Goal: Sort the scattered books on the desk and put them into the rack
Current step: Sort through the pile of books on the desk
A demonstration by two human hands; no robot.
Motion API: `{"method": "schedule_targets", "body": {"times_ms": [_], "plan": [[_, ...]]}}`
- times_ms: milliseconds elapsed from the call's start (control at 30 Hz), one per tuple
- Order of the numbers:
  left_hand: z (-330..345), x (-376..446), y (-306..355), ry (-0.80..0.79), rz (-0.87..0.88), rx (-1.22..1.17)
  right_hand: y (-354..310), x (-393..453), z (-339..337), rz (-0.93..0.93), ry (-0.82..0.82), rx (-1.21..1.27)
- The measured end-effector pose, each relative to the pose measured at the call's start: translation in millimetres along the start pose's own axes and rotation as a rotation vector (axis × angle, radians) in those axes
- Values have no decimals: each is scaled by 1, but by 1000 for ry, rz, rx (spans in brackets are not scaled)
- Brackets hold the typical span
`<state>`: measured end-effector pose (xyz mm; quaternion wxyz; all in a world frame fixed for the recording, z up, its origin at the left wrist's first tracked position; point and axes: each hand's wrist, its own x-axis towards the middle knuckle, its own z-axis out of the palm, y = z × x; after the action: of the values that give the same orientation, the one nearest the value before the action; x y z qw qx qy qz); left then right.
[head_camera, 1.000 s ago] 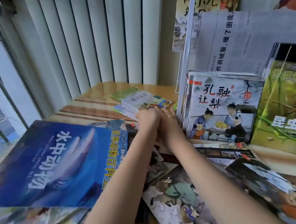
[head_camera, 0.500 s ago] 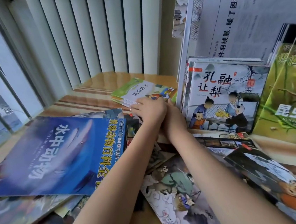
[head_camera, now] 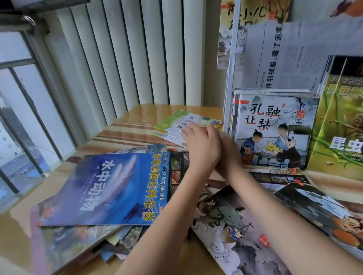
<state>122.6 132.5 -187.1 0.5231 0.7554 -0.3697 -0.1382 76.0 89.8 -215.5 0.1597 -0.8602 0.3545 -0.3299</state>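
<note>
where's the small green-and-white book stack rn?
Head view, centre, far part of the desk: the small green-and-white book stack lies flat just left of the rack's white frame, with the left hand reaching onto its near edge.

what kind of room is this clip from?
Probably a home study corner or a child's reading nook: a wooden desk beside a barred window with vertical blinds, picture books such as the blue sea-animal book scattered on it, and a display rack holding more.
</note>
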Motion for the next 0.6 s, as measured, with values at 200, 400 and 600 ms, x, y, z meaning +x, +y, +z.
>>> {"method": "schedule_targets", "body": {"times_ms": [200, 400, 600], "plan": [[-24, -46, -13, -338, -24, 208, 22, -43, -54, 69, -4, 215], [-22, -86, -23, -527, 20, 304, 45, -101, -97, 101, -316, 104], [-18, -103, -15, -294, 97, 495, 52, -150, -112, 97, -228, -136]]}}
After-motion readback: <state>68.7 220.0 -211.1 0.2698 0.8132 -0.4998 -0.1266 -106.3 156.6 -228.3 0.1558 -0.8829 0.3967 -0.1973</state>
